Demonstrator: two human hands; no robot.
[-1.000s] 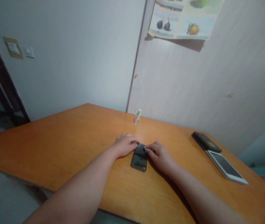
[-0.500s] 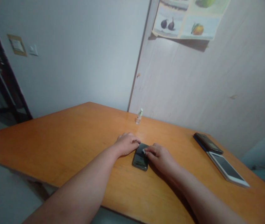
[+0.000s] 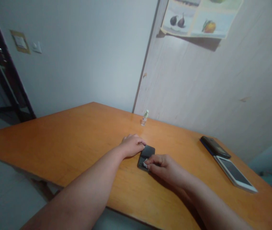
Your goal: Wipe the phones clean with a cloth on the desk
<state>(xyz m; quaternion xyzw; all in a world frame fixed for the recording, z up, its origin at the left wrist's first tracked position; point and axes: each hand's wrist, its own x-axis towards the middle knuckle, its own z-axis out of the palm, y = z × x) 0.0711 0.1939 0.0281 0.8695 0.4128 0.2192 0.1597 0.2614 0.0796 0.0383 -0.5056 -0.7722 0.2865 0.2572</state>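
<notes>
While half-curled left hand (image 3: pixel 132 146) touches phone (image 3: pixel 148 151), right hand (image 3: pixel 163 166) pinches white wad (image 3: pixel 145 163); bottle (image 3: pixel 144 118) markings unreadable.

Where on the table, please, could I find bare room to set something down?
Bare tabletop shows left of the left hand, and between the right hand and the white tablet. It is crowded around the dark phone, where both hands are.

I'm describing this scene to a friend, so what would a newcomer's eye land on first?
Probably the dark phone, below centre on the orange table, the left hand at its far left corner and the right hand pinching a small white piece over its near end. Next, perhaps, the fruit poster high on the wall and the white-framed tablet toward the table's right.
</notes>
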